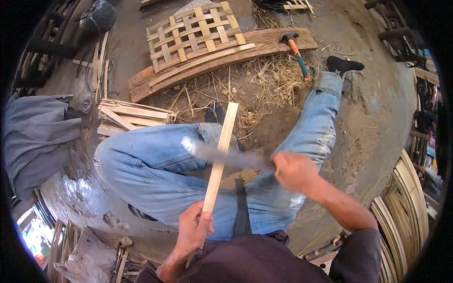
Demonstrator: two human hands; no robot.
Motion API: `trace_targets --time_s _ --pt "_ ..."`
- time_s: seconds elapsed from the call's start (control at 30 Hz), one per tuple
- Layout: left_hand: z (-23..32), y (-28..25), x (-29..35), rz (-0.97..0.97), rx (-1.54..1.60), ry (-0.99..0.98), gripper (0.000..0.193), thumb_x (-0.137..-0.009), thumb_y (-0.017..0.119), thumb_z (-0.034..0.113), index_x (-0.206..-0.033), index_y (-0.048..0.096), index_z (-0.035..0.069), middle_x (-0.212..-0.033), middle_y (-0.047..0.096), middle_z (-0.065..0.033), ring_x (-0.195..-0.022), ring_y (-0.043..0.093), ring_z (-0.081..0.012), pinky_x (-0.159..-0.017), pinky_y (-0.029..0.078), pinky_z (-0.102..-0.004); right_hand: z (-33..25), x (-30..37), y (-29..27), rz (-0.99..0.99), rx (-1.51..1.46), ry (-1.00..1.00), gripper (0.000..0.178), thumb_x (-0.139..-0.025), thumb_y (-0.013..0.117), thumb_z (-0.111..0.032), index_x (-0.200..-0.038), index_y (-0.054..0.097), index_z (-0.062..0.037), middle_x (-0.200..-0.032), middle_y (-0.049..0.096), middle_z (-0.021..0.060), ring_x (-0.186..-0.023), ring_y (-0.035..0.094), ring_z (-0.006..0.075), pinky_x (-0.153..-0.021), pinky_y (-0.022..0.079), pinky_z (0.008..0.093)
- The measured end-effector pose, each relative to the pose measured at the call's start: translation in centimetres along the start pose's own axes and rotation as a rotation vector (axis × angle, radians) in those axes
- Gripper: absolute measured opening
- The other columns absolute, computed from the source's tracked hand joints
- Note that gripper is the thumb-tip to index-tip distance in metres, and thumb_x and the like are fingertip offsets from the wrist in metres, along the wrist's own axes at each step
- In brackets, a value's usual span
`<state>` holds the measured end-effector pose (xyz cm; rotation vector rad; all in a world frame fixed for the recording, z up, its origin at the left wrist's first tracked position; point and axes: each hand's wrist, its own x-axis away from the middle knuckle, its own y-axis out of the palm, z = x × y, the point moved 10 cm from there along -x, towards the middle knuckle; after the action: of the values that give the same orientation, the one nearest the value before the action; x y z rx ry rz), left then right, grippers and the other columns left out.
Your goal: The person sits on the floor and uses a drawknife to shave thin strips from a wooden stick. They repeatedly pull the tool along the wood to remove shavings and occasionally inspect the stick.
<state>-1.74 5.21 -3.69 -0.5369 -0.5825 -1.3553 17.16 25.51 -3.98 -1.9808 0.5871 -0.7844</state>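
Prob. shaving long pale flat wood strip (216, 178), over blue-denim lap (264, 200) | L hand (194, 225): fingers closed rnd near end | R hand (296, 173): fist rnd blurred grey blade tool (243, 160), across strip | Nxt: needs steady L hold

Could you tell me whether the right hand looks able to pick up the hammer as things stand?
Probably not: the right hand is closed round a blurred bladed tool, and the hammer lies farther forward, near the right foot.
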Motion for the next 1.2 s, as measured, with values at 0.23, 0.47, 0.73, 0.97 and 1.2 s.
trace_targets --time_s 0.23,0.47,0.73,0.97,1.2 --pt "-1.2 -0.3 0.2 0.011 0.189 -0.023 0.047 -0.101 0.044 0.028 -0.136 0.045 -0.004 -0.073 0.052 -0.0017 -0.053 0.047 -0.0058 -0.046 0.04 -0.0209 -3.2 0.2 0.2 -0.001 -0.024 -0.104 0.013 -0.081 0.061 -0.009 -0.091 0.054 -0.0031 -0.079 0.063 0.0188 -0.065 0.064 0.0383 -0.055 0.051 0.0457" --pt "0.3 1.3 -1.2 -0.127 0.247 -0.032 0.041 -0.103 0.038 0.024 -0.129 0.05 -0.005 -0.073 0.052 -0.001 -0.056 0.042 -0.0058 -0.05 0.038 -0.0228 -3.7 -1.3 -0.2 0.057 -0.088 -0.068 0.01 -0.084 0.057 -0.01 -0.088 0.051 -0.0049 -0.074 0.06 0.015 -0.068 0.064 0.036 -0.055 0.051 0.0431" --pt "-1.0 1.2 0.5 -0.12 0.088 -0.103 0.034 -0.104 0.036 0.023 -0.113 0.058 -0.002 -0.066 0.049 0.0004 -0.054 0.042 -0.0057 -0.049 0.037 -0.0234 1.2 -1.2 0.7 -0.049 -0.114 0.181 0.017 -0.081 0.06 -0.012 -0.095 0.055 -0.0045 -0.078 0.065 0.0181 -0.07 0.065 0.0381 -0.058 0.05 0.0466" --pt "-0.9 1.4 -0.1 -0.164 0.184 -0.137 0.039 -0.104 0.037 0.029 -0.12 0.056 -0.001 -0.072 0.057 -0.0037 -0.06 0.053 -0.0085 -0.056 0.046 -0.0242 1.7 -2.9 -3.8 0.167 -0.126 0.211 0.019 -0.082 0.061 -0.012 -0.096 0.053 -0.0026 -0.08 0.065 0.02 -0.073 0.065 0.0396 -0.062 0.052 0.0466" --pt "-1.2 2.5 -0.7 -0.153 0.215 -0.145 0.042 -0.105 0.037 0.032 -0.122 0.054 -0.002 -0.077 0.058 -0.0052 -0.064 0.054 -0.01 -0.061 0.047 -0.0252 -18.1 -0.4 -10.2 0.198 0.174 -0.245 0.015 -0.069 0.063 -0.021 -0.079 0.054 -0.0133 -0.064 0.048 -0.0018 -0.053 0.053 0.0107 -0.041 0.042 0.0278"
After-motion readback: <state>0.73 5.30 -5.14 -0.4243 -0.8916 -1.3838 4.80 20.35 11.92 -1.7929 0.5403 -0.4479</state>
